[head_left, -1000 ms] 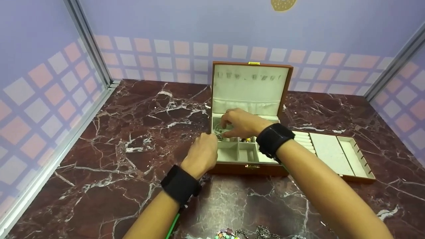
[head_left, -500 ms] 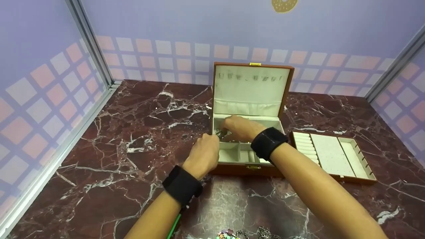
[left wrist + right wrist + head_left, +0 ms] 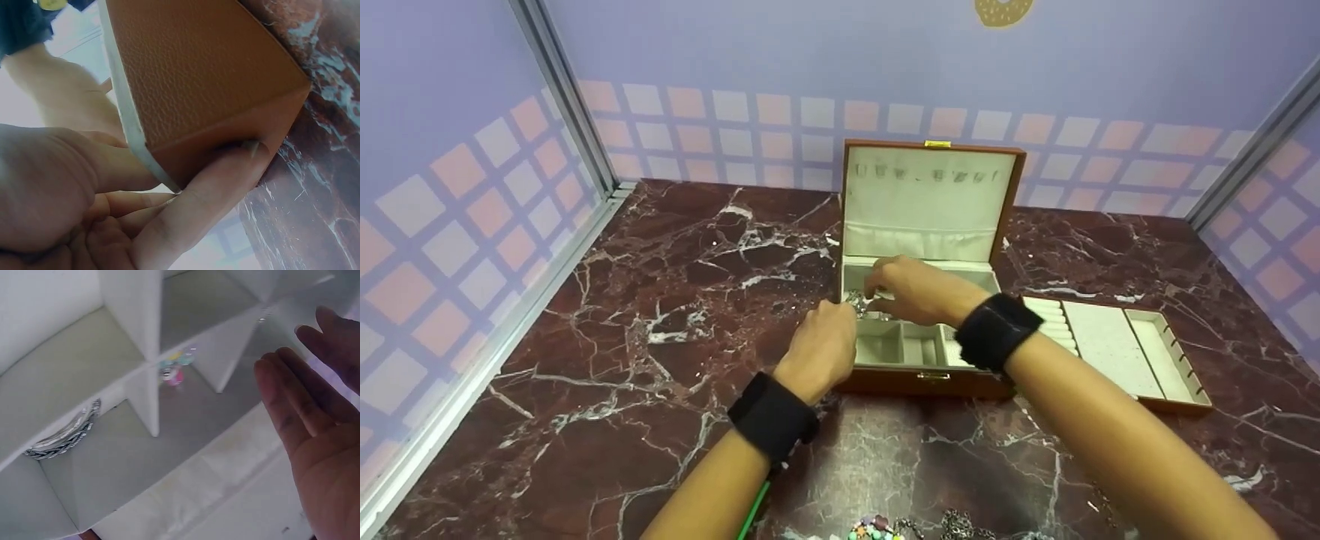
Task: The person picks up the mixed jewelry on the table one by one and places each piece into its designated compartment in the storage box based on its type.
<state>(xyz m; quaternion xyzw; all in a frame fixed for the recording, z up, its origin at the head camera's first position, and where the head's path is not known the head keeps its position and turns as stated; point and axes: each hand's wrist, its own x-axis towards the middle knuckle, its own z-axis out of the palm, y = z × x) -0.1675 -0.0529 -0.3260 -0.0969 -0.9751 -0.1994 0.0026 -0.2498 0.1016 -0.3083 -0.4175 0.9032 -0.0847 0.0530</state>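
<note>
Since a second ago, the right hand [image 3: 915, 289] has lifted slightly over the jewelry box [image 3: 919, 375], fingers loosely spread. Left hand [image 3: 825, 345] grips the box's corner. The bracelet [image 3: 62, 436] looks light, slippery; pinch its band.

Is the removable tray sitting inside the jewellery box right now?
No: in the head view the tray lies on the marble table to the right of the open jewellery box, outside it.

one jewellery box [image 3: 922, 375], one tray [image 3: 1110, 349], two hands
</note>
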